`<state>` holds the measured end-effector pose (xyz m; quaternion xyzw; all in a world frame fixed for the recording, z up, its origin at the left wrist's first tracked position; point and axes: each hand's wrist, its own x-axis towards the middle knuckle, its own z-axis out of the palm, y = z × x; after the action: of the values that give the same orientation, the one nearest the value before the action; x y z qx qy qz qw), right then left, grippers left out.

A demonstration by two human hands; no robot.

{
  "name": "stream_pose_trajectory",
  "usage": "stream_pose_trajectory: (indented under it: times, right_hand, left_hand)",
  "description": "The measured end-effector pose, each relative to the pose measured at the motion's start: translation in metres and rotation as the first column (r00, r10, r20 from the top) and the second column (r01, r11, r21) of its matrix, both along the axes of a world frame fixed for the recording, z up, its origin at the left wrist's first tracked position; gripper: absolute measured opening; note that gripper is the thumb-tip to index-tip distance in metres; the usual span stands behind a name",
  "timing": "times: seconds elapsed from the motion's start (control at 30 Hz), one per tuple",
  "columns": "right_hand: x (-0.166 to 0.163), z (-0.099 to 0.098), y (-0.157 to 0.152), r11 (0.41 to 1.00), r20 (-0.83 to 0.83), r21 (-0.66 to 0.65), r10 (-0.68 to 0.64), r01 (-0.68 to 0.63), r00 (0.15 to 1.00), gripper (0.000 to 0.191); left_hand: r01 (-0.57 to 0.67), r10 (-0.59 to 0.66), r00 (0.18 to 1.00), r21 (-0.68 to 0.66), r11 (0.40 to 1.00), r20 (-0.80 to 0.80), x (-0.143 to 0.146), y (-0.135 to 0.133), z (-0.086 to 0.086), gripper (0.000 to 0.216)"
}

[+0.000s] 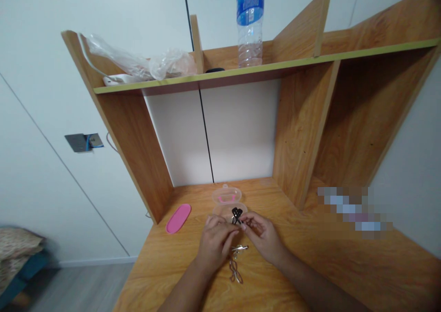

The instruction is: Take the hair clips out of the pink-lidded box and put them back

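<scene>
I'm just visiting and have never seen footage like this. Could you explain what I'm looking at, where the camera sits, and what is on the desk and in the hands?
There is no machine here: a person works with two bare hands, filmed by a camera worn on the head, looking forward and down. The left hand and right hand meet over a wooden desk, pinching a small black piece between their fingertips. Below them lies a metal eyelash curler. Behind sits an open clear plastic case, and to the left a pink oval lid. On the shelf above stand a water bottle and a crumpled plastic bag.
</scene>
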<state>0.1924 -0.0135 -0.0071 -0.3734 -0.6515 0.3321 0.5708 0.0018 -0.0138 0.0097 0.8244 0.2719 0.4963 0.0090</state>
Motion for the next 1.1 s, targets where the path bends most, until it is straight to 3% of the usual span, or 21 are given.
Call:
stream_pose_trajectory:
  times: [0.13, 0.3, 0.43, 0.6, 0.83, 1.1]
  right_hand:
    - [0.000, 0.003, 0.000, 1.000, 0.009, 0.021, -0.015, 0.015, 1.000, 0.021]
    - [0.005, 0.010, 0.000, 0.981, 0.081, 0.173, -0.101, 0.085, 0.992, 0.019]
    - [0.009, 0.010, 0.003, 0.958, 0.095, 0.241, -0.183, 0.155, 0.979, 0.017]
    - [0.009, 0.007, 0.003, 0.949, 0.124, 0.276, -0.196, 0.155, 0.973, 0.019]
    - [0.010, 0.007, 0.001, 0.937, 0.213, 0.328, -0.193, 0.115, 0.958, 0.021]
    - [0.011, 0.009, 0.001, 0.916, 0.264, 0.388, -0.215, 0.101, 0.940, 0.021]
  left_hand:
    - [0.053, -0.052, 0.996, 0.009, 0.999, -0.066, 0.002, -0.004, 0.002, 0.027]
    - [0.037, -0.039, 0.997, -0.031, 0.999, -0.072, 0.000, 0.000, -0.001, 0.042]
    - [-0.030, 0.029, 0.999, -0.070, 0.997, -0.013, -0.002, 0.004, -0.006, 0.034]
    - [-0.096, 0.102, 0.994, -0.164, 0.982, 0.027, -0.004, 0.005, -0.008, 0.018]
    - [-0.066, 0.072, 0.997, -0.200, 0.978, 0.023, -0.004, 0.004, -0.007, 0.014]
    - [-0.067, 0.070, 0.997, -0.138, 0.988, 0.018, -0.003, 0.004, -0.006, 0.021]
